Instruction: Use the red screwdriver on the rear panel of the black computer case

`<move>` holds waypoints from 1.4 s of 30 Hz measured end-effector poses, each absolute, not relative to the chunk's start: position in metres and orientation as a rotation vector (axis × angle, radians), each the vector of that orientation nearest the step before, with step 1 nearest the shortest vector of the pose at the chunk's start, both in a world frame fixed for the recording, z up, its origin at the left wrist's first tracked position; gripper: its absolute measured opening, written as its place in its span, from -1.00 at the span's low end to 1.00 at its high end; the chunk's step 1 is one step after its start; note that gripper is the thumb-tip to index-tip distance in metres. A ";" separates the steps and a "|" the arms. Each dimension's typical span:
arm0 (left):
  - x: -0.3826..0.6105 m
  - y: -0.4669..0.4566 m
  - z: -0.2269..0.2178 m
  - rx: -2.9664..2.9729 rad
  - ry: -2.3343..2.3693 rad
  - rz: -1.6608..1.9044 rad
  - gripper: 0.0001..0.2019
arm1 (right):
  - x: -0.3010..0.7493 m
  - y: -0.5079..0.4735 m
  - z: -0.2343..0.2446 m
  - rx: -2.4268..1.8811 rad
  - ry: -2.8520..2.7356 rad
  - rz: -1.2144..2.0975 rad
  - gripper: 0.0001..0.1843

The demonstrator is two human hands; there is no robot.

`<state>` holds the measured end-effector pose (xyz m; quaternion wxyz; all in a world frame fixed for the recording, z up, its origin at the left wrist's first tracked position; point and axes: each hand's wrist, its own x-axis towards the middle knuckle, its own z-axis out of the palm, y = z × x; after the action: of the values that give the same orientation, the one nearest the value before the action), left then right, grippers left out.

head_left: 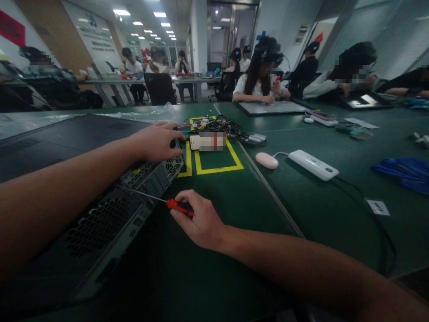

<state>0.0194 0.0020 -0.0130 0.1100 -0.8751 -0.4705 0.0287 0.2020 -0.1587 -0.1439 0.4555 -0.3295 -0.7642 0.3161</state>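
A black desktop computer case (83,129) lies on its side at the left, with its rear panel facing right. My left hand (159,142) grips the case's far corner, the thumb over the rear edge near the round fan grille (174,164). In my right hand (199,219) is a screwdriver (174,204) with a red and black handle. Its thin metal shaft points left to the rear panel. The tip is close to the panel below my left forearm, but I cannot tell whether it touches a screw.
Yellow tape squares (219,171) mark the green table (241,201). Behind them lies a tangle of cables (217,121) beside a pale box (203,141). To the right are a pink mouse-shaped object (267,160), a white power strip (313,164) and blue cloth (405,172). Co-workers sit across the table.
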 end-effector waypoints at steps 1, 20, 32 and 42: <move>0.020 0.001 -0.013 -2.571 -1.391 0.088 -0.36 | 0.202 -0.159 -0.144 -0.816 -1.888 0.777 -0.81; 0.020 0.001 -0.013 -2.581 -1.386 0.068 -0.34 | 0.204 -0.159 -0.143 -0.807 -1.900 0.741 -0.79; 0.017 0.004 -0.015 -2.609 -1.366 0.034 -0.34 | 0.203 -0.158 -0.143 -0.808 -1.906 0.692 -0.76; 0.021 0.000 -0.012 -2.590 -1.375 0.069 -0.35 | 0.204 -0.157 -0.144 -0.777 -1.911 0.664 -0.71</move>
<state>0.0207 -0.0001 -0.0118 0.1042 -0.8782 -0.4662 0.0235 0.2036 -0.1575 -0.1441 0.4681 -0.3168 -0.7793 0.2705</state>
